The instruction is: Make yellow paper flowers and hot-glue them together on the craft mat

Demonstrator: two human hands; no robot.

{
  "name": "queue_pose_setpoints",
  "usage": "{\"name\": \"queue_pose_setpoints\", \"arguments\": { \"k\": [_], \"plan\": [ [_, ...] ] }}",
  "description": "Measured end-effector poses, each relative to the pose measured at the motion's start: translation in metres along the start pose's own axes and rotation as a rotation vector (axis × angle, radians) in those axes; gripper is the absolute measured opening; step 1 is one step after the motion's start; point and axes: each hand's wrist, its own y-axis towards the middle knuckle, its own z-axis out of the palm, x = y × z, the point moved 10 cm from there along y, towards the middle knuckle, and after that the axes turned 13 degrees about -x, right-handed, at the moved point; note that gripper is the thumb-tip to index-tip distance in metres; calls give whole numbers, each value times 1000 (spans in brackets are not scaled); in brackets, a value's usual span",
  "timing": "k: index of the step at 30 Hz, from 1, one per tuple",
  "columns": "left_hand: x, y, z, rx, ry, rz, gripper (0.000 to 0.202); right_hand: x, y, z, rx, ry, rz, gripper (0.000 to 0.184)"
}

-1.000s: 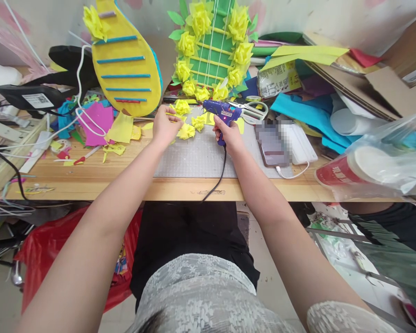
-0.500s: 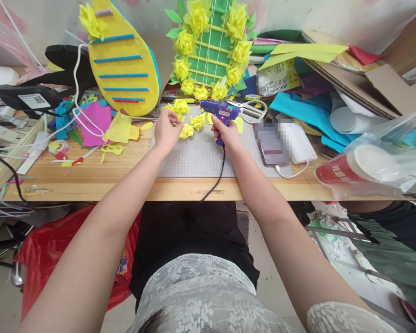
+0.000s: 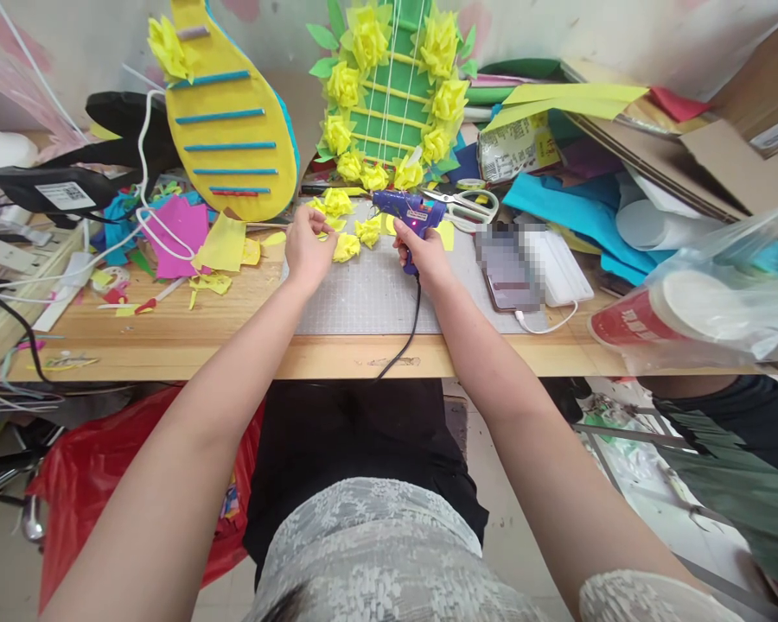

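Observation:
My right hand (image 3: 421, 249) is wrapped round the handle of a blue hot glue gun (image 3: 407, 210), its nozzle pointing left and a small red light lit on its side. My left hand (image 3: 309, 250) is closed in a pinch at the left part of the grey cutting mat (image 3: 356, 302). Yellow shows around those fingertips, but what they hold is hidden. Small yellow paper flowers, among them one flower (image 3: 346, 248) and another flower (image 3: 367, 231), lie between my hands. The glue gun's black cord (image 3: 411, 333) runs over the table's front edge.
Behind stand a yellow instrument-shaped board (image 3: 233, 130) and a green stringed one (image 3: 389, 99) trimmed with yellow flowers. Scissors (image 3: 463, 207), a phone (image 3: 506, 275), a white charging device (image 3: 561, 268) and a bagged cup (image 3: 648, 315) are on the right. Paper scraps (image 3: 178, 226) litter the left.
My left hand has shifted slightly left and down, its fingers still pinched. The glue gun in my right hand has barely moved. The whole view has tilted very slightly.

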Motion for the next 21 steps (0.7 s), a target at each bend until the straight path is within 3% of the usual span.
{"name": "queue_pose_setpoints", "arguments": {
  "k": [8, 15, 21],
  "plan": [
    [16, 8, 10, -2, -60, -67, 39, 1, -1, 0, -1, 3, 0, 41],
    [15, 8, 36, 254, -63, -76, 36, 1, 0, 0, 8, 11, -5, 41],
    [23, 4, 37, 260, 18, -106, 35, 2, -1, -1, -9, 16, 10, 40]
  ]
}}
